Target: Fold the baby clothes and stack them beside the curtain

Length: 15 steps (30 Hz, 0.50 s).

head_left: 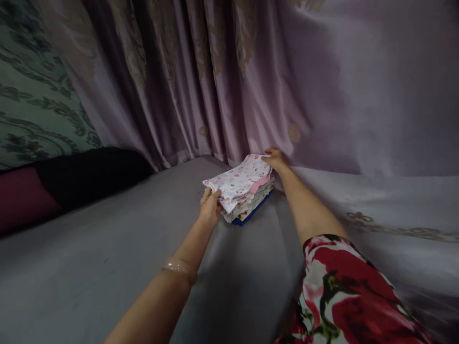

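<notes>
A stack of folded clothes lies on the grey bed surface, near the curtain. Its top piece, a white cloth with pink and dark prints, has a pink edge on its near right side; blue fabric shows at the bottom. My left hand is closed on the left end of the white printed cloth, thumb on top. At the far right corner, my right hand has its fingers bent over the same cloth, thumb against its edge. The undersides of both grips are hidden.
Purple curtains with gold patterns hang behind the stack and along the right. A black and maroon bolster-like object lies at the left, below green patterned wallpaper. A floral sleeve covers my right upper arm.
</notes>
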Available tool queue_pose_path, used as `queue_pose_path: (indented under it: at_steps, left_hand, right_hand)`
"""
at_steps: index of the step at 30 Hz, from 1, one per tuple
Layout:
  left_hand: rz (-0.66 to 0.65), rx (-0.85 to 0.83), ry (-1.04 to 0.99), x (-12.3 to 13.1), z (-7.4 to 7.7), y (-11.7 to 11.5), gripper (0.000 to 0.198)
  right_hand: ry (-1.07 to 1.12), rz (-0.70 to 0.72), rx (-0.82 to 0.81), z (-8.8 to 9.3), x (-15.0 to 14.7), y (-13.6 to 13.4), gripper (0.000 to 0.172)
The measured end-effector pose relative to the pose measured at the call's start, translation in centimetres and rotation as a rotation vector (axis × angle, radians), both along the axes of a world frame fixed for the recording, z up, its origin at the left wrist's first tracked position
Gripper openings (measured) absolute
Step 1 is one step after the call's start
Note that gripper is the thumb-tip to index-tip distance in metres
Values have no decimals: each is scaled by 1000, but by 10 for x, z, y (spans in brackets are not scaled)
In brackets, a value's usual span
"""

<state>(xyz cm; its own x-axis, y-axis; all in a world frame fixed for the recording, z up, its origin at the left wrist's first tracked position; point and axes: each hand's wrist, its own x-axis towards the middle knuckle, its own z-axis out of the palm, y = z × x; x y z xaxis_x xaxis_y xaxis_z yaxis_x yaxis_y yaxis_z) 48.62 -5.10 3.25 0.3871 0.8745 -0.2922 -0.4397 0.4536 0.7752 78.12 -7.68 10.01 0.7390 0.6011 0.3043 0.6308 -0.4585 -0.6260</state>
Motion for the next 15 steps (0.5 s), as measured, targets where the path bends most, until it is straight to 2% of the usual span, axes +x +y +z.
queue_pose_path:
  at_steps: [3, 7, 11, 15]
  left_hand:
    - [-13, 13, 22, -6, -9, -2, 28]
    - [10, -5, 33, -8, -7, -5, 24]
    - [35, -9, 76, -8, -3, -6, 19]
    - [55, 77, 265, -13, -1, -9, 25]
  right_hand:
    - [-72, -24, -170, -21, -1, -7, 42]
    - [-73, -52, -280, -38, -5, -19, 40]
    - [-100, -90, -341, -35, -13, -26, 40]
    - [-236, -81, -398, -24, -36, -24, 36]
